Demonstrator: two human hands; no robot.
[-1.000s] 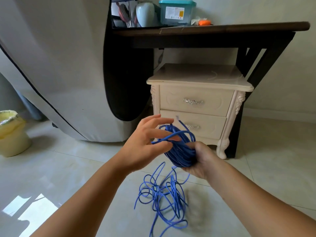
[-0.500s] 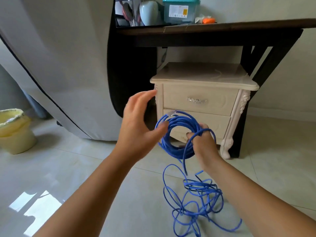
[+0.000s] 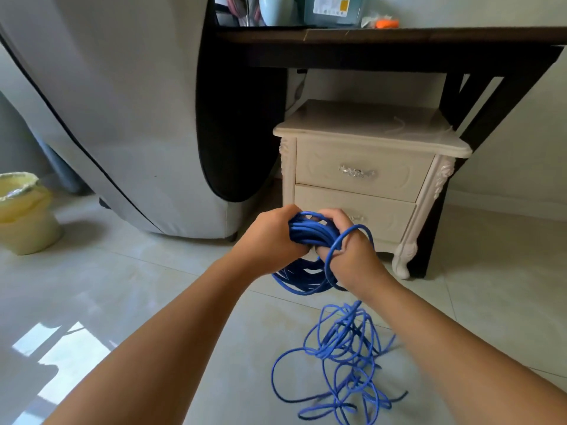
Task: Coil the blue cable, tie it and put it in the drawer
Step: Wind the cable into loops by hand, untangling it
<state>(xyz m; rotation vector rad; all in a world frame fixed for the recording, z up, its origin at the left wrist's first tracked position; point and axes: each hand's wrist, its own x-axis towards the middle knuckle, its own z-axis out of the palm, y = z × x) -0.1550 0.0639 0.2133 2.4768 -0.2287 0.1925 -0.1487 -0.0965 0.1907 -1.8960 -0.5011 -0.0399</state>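
The blue cable (image 3: 306,231) is partly wound into a coil held at mid-frame. My left hand (image 3: 270,237) grips the coil's left side, fingers curled round the strands. My right hand (image 3: 346,246) grips its right side, with one loop lying over the back of the hand. From the coil the loose part of the cable hangs down into a tangled heap on the floor below my right forearm. Just behind my hands stands the cream nightstand (image 3: 368,133); its top drawer (image 3: 362,170) and bottom drawer (image 3: 389,219) are both closed.
A dark table (image 3: 399,41) spans above the nightstand, with a vase, a teal box and small items on it. A grey covered bulk (image 3: 122,118) fills the left. A yellow lined bin (image 3: 24,216) stands at far left on the tiled floor.
My left hand was open and apart from the coil; now it has closed on the coil beside my right hand. The loose heap on the floor has shifted.
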